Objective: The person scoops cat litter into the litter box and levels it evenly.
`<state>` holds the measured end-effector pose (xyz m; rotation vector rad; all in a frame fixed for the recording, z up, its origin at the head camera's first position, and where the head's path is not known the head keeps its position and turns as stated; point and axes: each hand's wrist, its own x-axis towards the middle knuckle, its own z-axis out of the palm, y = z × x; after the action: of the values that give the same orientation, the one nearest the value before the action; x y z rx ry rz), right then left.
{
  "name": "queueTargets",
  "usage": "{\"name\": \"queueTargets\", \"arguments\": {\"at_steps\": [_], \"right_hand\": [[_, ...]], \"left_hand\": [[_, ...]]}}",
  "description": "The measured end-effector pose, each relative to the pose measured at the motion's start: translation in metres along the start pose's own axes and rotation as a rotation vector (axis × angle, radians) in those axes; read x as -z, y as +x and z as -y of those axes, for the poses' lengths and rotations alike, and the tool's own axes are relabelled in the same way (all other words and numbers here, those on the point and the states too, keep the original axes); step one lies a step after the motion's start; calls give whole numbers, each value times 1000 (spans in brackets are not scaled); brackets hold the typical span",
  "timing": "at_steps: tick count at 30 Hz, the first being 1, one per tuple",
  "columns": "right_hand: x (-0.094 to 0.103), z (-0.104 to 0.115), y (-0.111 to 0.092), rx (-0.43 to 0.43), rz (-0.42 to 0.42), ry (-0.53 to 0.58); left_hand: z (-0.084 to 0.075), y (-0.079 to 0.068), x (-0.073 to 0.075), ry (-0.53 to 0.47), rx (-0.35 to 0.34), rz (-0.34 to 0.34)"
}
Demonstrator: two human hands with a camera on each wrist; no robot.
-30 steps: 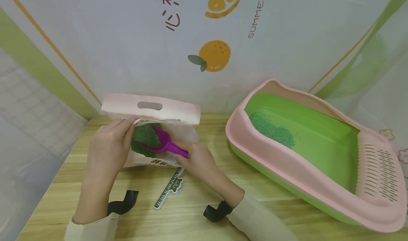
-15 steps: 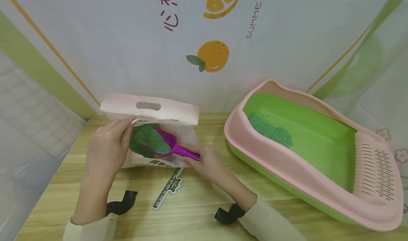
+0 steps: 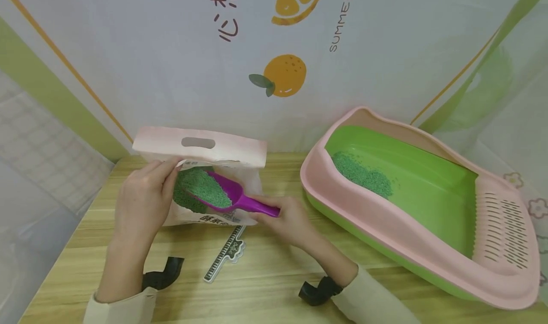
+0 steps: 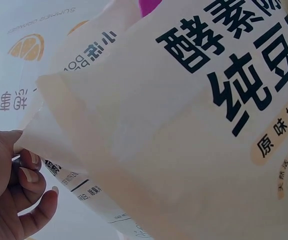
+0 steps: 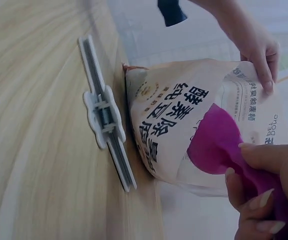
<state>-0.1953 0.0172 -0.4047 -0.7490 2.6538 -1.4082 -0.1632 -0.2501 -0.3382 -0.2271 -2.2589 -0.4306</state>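
Observation:
My left hand (image 3: 143,200) pinches the upper left edge of an open pale pink bag of cat litter (image 4: 134,130), printed with dark lettering. In the head view my right hand (image 3: 288,219) grips the handle of a purple scoop (image 3: 233,191). Green granules (image 3: 205,188) heap in the scoop, which lies over the bag's mouth; more granules show inside the bag. In the right wrist view the fingers (image 5: 264,155) wrap the handle and the scoop's underside faces the camera. Much of the bag's inside is hidden behind the scoop and left hand.
A pink-rimmed green litter box (image 3: 432,229) stands on the right, with a patch of green granules (image 3: 364,174) at its left end. A ruler-like sealing clip (image 3: 224,252) lies on the wooden table (image 3: 239,295) in front of the bag. A fruit-printed cloth (image 3: 171,67) hangs behind.
My right hand has drawn the scoop back to the right, and its heap of granules has come up out of the bag's depth into fuller view. My left hand keeps its pinch on the bag.

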Motion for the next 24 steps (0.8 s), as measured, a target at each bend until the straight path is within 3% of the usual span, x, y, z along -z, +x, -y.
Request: {"name": "queueTargets", "arguments": {"at_steps": [13,18,24], "right_hand": [[13,0,-9,16,-18,-24],[25,2,-15,9,-13,-40],[44,5,-27,-13,19,20]], "left_hand": [[-1,1,-1,-5,0,4],[0,0,0,-16,6,3],[0,0,0,-16,7,8]]}}
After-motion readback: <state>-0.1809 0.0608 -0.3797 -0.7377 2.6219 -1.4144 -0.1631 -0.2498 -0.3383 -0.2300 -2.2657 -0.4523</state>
